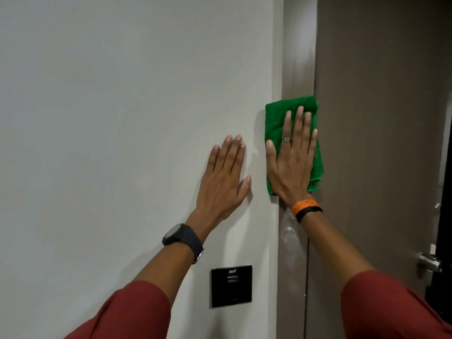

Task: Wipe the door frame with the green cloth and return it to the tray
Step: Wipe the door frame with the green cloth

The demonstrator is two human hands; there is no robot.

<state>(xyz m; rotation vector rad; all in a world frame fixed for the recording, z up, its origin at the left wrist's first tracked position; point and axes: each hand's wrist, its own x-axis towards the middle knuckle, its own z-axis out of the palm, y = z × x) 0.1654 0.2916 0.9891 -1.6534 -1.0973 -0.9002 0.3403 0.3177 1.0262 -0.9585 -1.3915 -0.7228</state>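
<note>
One view only, from the head camera, looking at a pale wall point(110, 118) and the brown door frame point(297, 57) at its right edge. The right hand point(292, 157) lies flat with its fingers point(299, 123) spread and straight, pressing the folded green cloth point(276, 123) against the frame; the cloth covers the frame's width and laps a little over the wall edge on its left side and reaches the frame's inner edge on the right. The left hand point(223, 177) rests open on the wall just beside the cloth, fingers close together and extended, holding nothing (it looks like a brace for balance). Below the cloth the frame shows faint smeary patches, though whether they are damp marks or reflections I cannot tell. A black wall panel point(231, 286) sits low on the wall near the frame, and a metal door handle point(429, 261) shows at the far right on the door point(379, 118). By my judgement the wiping is in progress around mid-height of the frame: the stretch above the cloth seems yet to be covered, and no tray is in view, so returning the cloth remains to be done.
</note>
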